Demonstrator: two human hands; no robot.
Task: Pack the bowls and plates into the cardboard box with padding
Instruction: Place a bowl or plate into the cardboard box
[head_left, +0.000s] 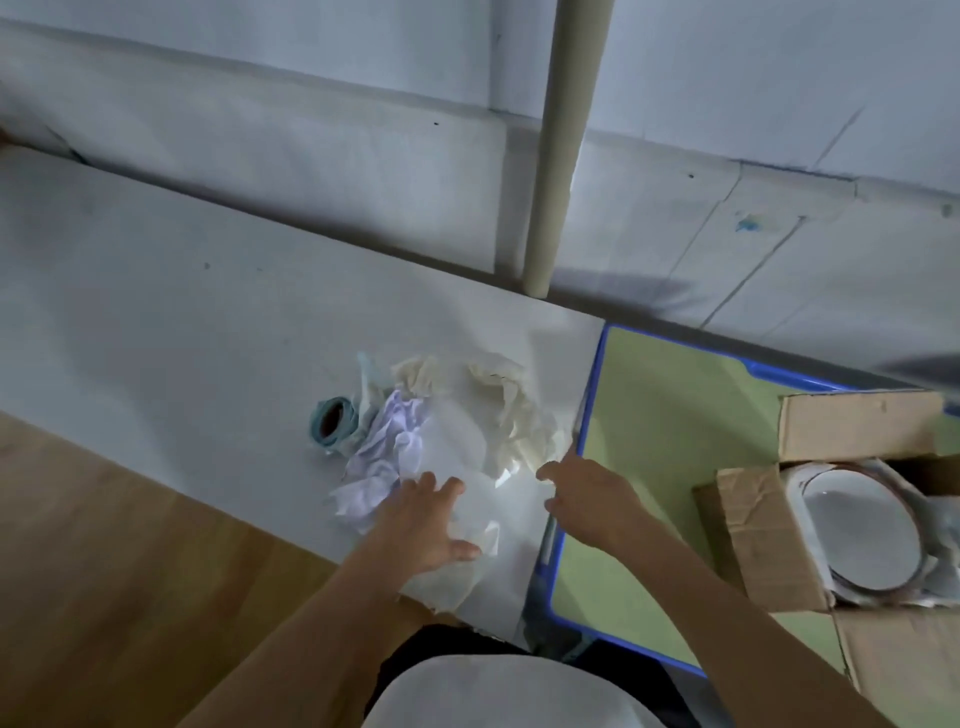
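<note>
A pile of crumpled white and cream packing paper (457, 431) lies near the right end of the white table (156, 312). My left hand (426, 519) rests flat on the pile's near edge, fingers spread. My right hand (587, 499) hovers at the pile's right side, fingers loosely curled and holding nothing. An open cardboard box (748, 525) stands at the right on the green table (665, 415). Inside it lies a white plate with a brown rim (862, 535), with paper padding around it.
A roll of teal tape (332, 421) sits just left of the paper pile. The green table has a blue rim (592, 395). A beige post (561, 145) stands behind the white table, against the pale wall. Wooden floor shows at the lower left.
</note>
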